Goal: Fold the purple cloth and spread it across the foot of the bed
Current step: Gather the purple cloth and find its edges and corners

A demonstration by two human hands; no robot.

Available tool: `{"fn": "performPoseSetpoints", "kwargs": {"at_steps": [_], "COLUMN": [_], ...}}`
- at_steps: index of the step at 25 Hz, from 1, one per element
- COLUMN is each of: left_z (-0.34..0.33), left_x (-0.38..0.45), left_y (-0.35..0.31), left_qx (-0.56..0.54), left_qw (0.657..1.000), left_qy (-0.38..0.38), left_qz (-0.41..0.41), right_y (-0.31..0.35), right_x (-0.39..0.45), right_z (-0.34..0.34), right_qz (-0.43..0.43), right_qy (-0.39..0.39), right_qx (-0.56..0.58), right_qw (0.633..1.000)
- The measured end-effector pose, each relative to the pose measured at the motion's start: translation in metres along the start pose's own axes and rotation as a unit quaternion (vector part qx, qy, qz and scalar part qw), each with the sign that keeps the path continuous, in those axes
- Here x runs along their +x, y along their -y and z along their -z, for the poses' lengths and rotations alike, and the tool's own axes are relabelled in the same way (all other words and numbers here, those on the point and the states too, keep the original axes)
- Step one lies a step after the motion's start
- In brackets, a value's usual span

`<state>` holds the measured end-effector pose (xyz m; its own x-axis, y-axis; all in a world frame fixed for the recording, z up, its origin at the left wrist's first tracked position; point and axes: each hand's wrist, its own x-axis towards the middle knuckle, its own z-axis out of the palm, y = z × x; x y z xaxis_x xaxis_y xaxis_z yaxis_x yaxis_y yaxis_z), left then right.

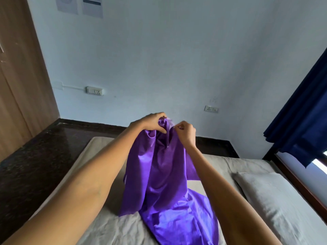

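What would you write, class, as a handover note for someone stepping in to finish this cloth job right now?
Left hand: shut on the cloth, bunching its top edge.
Right hand: pinching the same top edge, close beside the left.
Cloth: held up over the bed, its upper part hanging in loose folds, its lower end trailing on the sheet towards the camera. A pillow lies on the right.
Done: cloth lifted and gathered by one edge; no neat fold shows yet.
Left: find the corners, fold it, then spread it across the foot of the bed.
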<state>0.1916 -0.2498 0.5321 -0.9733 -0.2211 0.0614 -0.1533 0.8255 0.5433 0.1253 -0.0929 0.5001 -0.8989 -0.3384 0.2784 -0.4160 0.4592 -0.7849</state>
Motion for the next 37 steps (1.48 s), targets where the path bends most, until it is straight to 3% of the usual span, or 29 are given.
{"fn": "performPoseSetpoints", "kwargs": {"at_steps": [3,6,11,15,18,20,22,24,26,28,30,32,34,37], "left_z": [-0.018,-0.023,-0.026,-0.019,-0.014,-0.015,-0.019,-0.026,-0.036,-0.051,-0.066,-0.08,-0.1,-0.134], "left_x": [0.001,0.005,0.005,0.005,0.003,0.005,0.009,0.014,0.023,0.037,0.046,0.051,0.054,0.055], "left_y": [-0.021,-0.014,-0.008,-0.001,0.0,0.004,0.004,0.0,-0.011,-0.025,-0.032,-0.03,-0.026,-0.035], "left_qx": [0.021,0.007,0.008,-0.076,-0.113,-0.136,-0.125,-0.11,-0.098,-0.126,-0.206,-0.284,-0.315,-0.356], "left_qw": [0.996,0.998,0.995,0.972,0.958,0.947,0.949,0.962,0.969,0.95,0.904,0.868,0.854,0.859], "left_qy": [0.06,0.053,-0.101,-0.21,-0.236,-0.255,-0.25,-0.201,-0.149,-0.202,-0.295,-0.326,-0.32,-0.295], "left_qz": [-0.06,-0.033,0.009,0.077,0.117,0.139,0.144,0.148,0.17,0.203,0.23,0.243,0.261,0.22], "right_y": [0.019,0.016,-0.004,-0.056,-0.089,-0.106,-0.115,-0.118,-0.12,-0.126,-0.136,-0.149,-0.154,-0.143], "right_x": [0.004,0.005,-0.005,-0.014,-0.026,-0.027,-0.028,-0.029,-0.026,-0.022,-0.018,-0.015,-0.017,-0.019], "right_z": [-0.003,0.003,0.016,0.029,0.035,0.034,0.036,0.039,0.043,0.047,0.053,0.056,0.054,0.039], "right_qz": [0.049,0.089,0.081,0.037,-0.069,-0.087,-0.11,-0.157,-0.204,-0.22,-0.244,-0.29,-0.305,-0.228], "right_qy": [0.039,0.078,0.102,0.151,0.155,0.201,0.19,0.146,0.113,0.089,0.037,-0.011,-0.006,0.026], "right_qx": [-0.036,-0.036,0.023,-0.208,-0.254,-0.262,-0.235,-0.1,0.057,0.146,0.202,0.239,0.225,0.181], "right_qw": [0.997,0.992,0.991,0.966,0.952,0.94,0.947,0.972,0.971,0.961,0.948,0.927,0.926,0.956]}}
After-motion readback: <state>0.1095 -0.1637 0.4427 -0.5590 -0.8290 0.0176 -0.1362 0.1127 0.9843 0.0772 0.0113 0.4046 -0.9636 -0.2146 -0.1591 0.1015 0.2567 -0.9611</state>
